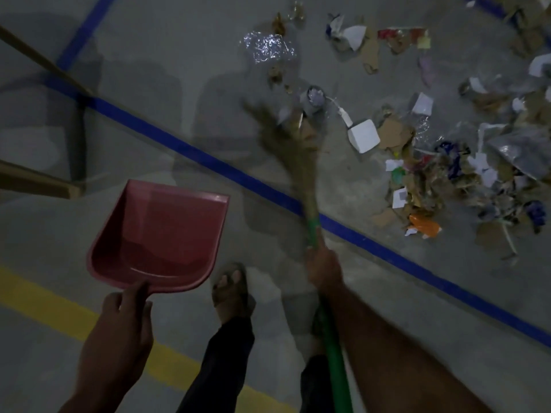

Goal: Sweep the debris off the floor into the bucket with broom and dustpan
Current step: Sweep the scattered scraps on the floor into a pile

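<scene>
Dustpan [158, 234] left — broom [298, 162] right.

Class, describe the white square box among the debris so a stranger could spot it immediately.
Find the blue floor line crossing diagonally; the debris lies beyond it. Just right of the broom bristles sits the white box, the only smooth, solid square block, with a white cord attached.

Left hand [123, 318] is gripping the pink dustpan [158, 234] by its handle, held above the floor. Right hand [323, 268] is gripping the green-handled broom [298, 162], bristles blurred, reaching across the blue line [208, 162] toward scattered debris [432, 174].
</scene>
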Demonstrator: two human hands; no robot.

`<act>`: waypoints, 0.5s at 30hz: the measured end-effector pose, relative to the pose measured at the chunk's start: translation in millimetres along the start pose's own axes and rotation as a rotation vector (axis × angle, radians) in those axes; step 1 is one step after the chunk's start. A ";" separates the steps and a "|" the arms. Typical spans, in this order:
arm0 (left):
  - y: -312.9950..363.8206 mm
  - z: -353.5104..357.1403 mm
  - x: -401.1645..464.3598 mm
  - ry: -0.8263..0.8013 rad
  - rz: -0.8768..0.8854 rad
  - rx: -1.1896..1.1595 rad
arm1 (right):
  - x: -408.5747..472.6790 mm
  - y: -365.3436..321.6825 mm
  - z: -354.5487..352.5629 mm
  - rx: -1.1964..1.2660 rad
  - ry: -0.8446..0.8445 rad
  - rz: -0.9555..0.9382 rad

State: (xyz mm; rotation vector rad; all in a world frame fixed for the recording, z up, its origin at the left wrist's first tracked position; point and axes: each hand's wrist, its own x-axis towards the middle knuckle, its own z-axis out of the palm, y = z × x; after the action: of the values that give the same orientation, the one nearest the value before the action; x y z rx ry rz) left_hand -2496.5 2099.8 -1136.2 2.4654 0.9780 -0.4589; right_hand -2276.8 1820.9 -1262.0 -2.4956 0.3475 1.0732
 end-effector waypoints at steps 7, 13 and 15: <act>28.0 -4.4 48.5 -0.014 0.077 0.010 | 48.0 51.1 -130.2 0.083 0.269 0.150; 65.0 -21.4 67.7 -0.027 0.133 -0.007 | -15.6 53.9 -187.6 0.151 0.462 0.109; 79.5 -38.6 74.2 -0.036 0.178 -0.022 | -52.3 54.0 -197.4 0.177 0.462 0.044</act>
State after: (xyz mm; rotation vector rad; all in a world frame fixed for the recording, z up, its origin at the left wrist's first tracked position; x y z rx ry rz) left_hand -2383.5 2109.5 -1115.1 2.4874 0.7369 -0.4292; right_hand -2206.8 1687.1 -1114.3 -2.5599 0.6014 0.4434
